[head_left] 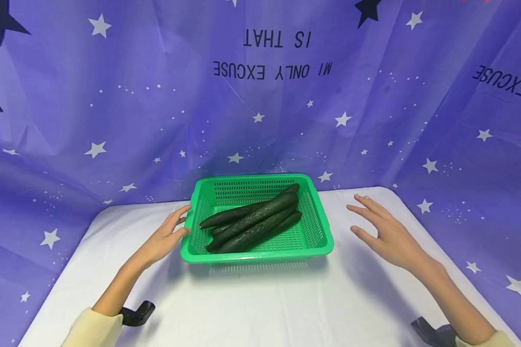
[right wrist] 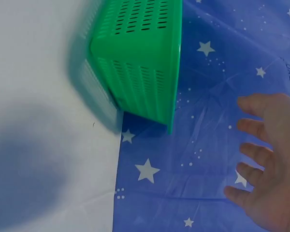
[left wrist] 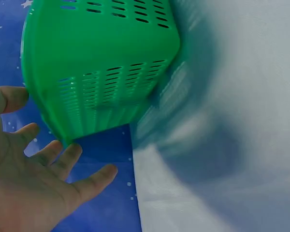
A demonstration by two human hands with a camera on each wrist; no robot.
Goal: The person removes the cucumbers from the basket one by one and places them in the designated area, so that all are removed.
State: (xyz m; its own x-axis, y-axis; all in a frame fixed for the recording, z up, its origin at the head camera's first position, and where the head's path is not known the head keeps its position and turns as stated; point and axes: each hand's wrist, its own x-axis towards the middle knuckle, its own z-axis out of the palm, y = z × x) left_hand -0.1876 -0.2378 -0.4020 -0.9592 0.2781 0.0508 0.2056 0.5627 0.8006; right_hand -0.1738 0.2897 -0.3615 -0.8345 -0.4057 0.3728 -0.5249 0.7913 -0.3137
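Observation:
A green plastic basket (head_left: 260, 257) with slotted walls stands toward the back of the white table. Several dark green cucumbers (head_left: 260, 217) lie piled slantwise inside it. At the basket's left side is my left hand (head_left: 165, 238), fingers spread and extended, the tips at the rim; the left wrist view shows the thumb and fingers of that hand (left wrist: 43, 164) beside the rim. Off to the right, my right hand (head_left: 388, 236) hovers apart from the basket with fingers spread and nothing in it. The right wrist view also shows a gap between the hand (right wrist: 268, 159) and the basket (right wrist: 140, 53).
The table (head_left: 260, 308) is covered in a white cloth. A purple-blue curtain (head_left: 260, 135) with stars and lettering hangs behind it and down both sides. A black strap mount (head_left: 138, 314) sits on the left wrist, with a similar one (head_left: 431, 332) on the right.

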